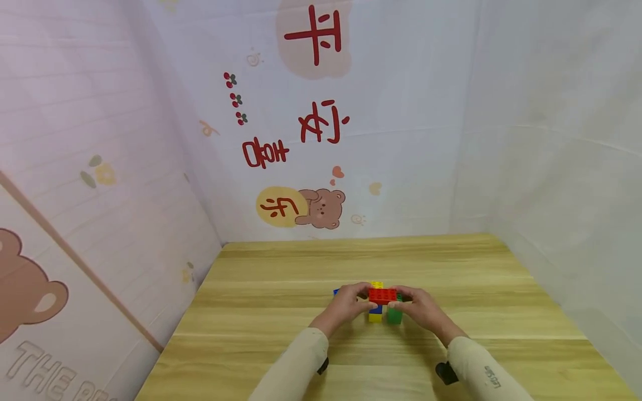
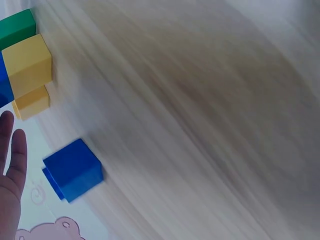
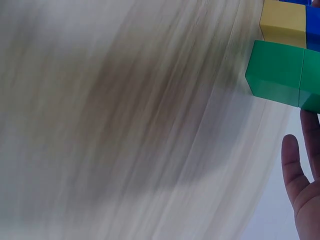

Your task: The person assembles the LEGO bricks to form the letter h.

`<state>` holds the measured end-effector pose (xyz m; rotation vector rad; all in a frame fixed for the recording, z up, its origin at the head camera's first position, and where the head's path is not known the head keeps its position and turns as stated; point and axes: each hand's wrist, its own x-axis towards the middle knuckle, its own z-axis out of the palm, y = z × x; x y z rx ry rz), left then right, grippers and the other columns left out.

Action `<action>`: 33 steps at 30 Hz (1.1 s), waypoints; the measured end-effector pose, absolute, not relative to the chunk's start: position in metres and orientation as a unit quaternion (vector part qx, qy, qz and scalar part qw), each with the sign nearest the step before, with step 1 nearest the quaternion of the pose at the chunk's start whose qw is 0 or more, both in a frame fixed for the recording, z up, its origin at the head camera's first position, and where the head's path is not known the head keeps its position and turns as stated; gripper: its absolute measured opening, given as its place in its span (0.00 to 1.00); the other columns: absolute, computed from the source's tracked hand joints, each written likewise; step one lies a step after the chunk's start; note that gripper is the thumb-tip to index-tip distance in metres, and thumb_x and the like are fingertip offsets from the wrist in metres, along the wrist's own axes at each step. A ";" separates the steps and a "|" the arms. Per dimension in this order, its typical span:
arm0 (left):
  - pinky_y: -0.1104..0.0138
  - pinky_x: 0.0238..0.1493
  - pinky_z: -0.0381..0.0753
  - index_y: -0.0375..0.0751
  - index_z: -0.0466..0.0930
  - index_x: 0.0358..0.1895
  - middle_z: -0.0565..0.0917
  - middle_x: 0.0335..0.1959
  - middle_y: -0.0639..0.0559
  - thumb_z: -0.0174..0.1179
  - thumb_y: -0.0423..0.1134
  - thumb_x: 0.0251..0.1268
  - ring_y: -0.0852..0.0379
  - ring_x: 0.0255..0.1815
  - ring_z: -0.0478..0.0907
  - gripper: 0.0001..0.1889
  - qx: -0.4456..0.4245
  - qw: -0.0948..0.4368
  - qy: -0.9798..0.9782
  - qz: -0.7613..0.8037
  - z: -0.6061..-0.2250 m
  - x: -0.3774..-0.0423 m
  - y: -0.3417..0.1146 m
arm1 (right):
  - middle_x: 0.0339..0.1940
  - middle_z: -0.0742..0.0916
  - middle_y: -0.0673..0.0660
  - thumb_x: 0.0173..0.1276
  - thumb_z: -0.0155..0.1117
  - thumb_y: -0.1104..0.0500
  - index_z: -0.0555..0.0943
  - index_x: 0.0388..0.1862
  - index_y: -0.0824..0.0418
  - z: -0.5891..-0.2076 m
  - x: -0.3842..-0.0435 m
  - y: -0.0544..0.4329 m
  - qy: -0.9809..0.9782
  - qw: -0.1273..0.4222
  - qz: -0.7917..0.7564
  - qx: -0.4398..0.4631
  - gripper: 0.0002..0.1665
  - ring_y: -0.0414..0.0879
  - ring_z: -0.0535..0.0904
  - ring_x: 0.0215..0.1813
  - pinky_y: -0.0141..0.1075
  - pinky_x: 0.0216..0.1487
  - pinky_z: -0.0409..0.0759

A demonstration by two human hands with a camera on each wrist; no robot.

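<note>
A red toy building brick (image 1: 383, 296) with studs on top is held level between my two hands. My left hand (image 1: 347, 304) grips its left end, thumb in front and fingers behind. At the right end my right hand (image 1: 425, 307) holds it the same way. Under the red brick, a blue brick (image 1: 375, 310) sits on a yellow brick (image 1: 375, 318). Beside them on the right stand stacked green bricks (image 1: 394, 316); the right wrist view shows two green bricks (image 3: 276, 72) joined. The red brick is out of sight in both wrist views.
Another yellow brick (image 1: 377, 284) shows behind the red one. A separate blue brick (image 2: 75, 170) stands on the wooden table (image 1: 241, 317), left of the stacks and partly behind my left hand in the head view. Printed cloth walls (image 1: 411, 139) enclose the table's back and sides.
</note>
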<state>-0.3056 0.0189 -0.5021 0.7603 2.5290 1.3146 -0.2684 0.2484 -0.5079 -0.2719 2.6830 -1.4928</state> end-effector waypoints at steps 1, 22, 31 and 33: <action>0.65 0.48 0.78 0.49 0.82 0.57 0.83 0.44 0.64 0.67 0.46 0.65 0.65 0.44 0.77 0.18 0.258 0.094 0.853 0.443 -0.502 -0.305 0.016 | 0.52 0.86 0.56 0.68 0.69 0.50 0.80 0.60 0.64 -0.508 -0.269 0.245 0.870 0.030 -0.484 -0.089 0.27 0.53 0.79 0.52 0.55 0.55 0.76; 0.58 0.52 0.80 0.46 0.80 0.59 0.85 0.46 0.58 0.69 0.44 0.63 0.57 0.47 0.81 0.21 0.239 0.073 0.865 0.435 -0.504 -0.296 -0.023 | 0.57 0.83 0.57 0.66 0.70 0.49 0.80 0.63 0.57 -0.516 -0.261 0.199 0.861 0.020 -0.507 -0.034 0.28 0.52 0.78 0.54 0.52 0.56 0.78; 0.52 0.59 0.76 0.45 0.73 0.68 0.82 0.58 0.46 0.70 0.45 0.62 0.46 0.59 0.78 0.31 0.233 0.087 0.870 0.426 -0.501 -0.290 -0.034 | 0.61 0.82 0.62 0.65 0.72 0.52 0.74 0.70 0.57 -0.513 -0.253 0.196 0.871 0.017 -0.489 -0.037 0.35 0.59 0.78 0.58 0.57 0.57 0.76; 0.52 0.59 0.76 0.46 0.72 0.69 0.80 0.60 0.44 0.70 0.45 0.62 0.45 0.60 0.76 0.32 0.228 0.093 0.868 0.432 -0.499 -0.289 -0.040 | 0.62 0.81 0.62 0.65 0.72 0.51 0.72 0.71 0.58 -0.513 -0.251 0.197 0.873 0.018 -0.486 -0.037 0.37 0.60 0.77 0.60 0.57 0.57 0.76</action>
